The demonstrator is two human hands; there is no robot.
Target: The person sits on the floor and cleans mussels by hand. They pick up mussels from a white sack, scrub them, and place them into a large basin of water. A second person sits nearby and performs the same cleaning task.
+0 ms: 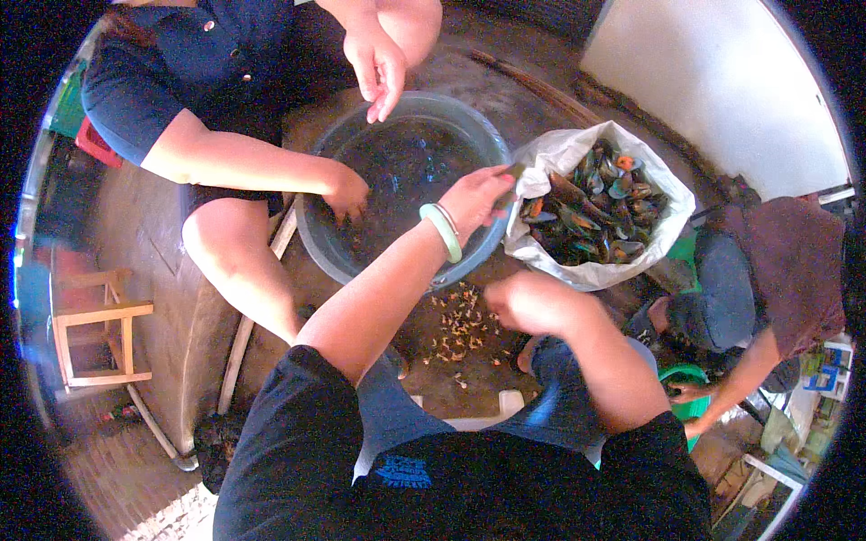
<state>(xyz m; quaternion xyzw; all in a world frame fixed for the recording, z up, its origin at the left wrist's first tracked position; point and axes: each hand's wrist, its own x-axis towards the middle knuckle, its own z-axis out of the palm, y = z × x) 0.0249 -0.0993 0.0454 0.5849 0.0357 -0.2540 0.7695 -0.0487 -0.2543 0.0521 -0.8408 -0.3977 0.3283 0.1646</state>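
My left hand (pixel 479 197), with a pale green bangle (pixel 441 232) at its wrist, reaches over the right rim of a round plastic tub (pixel 316 250). A greenish shell, probably a mussel (pixel 514 181), is at its fingertips and is blurred. Dark contents that I cannot make out lie in the tub. To the right stands a white sack (pixel 680 196) with its mouth rolled wide, full of green-lipped mussels (pixel 595 203). My right hand (pixel 517 301) is motion-blurred below the sack, beside small yellow-orange scraps (pixel 463 321) strewn over the floor; its grip is unclear.
Across the tub, a person in a dark shirt has one hand (pixel 348 193) inside it and the other hand (pixel 379 74) above its far rim. At right, another person bends over a green basin (pixel 690 389). A wooden stool (pixel 105 311) stands at left; a white panel (pixel 717 88) is behind the sack.
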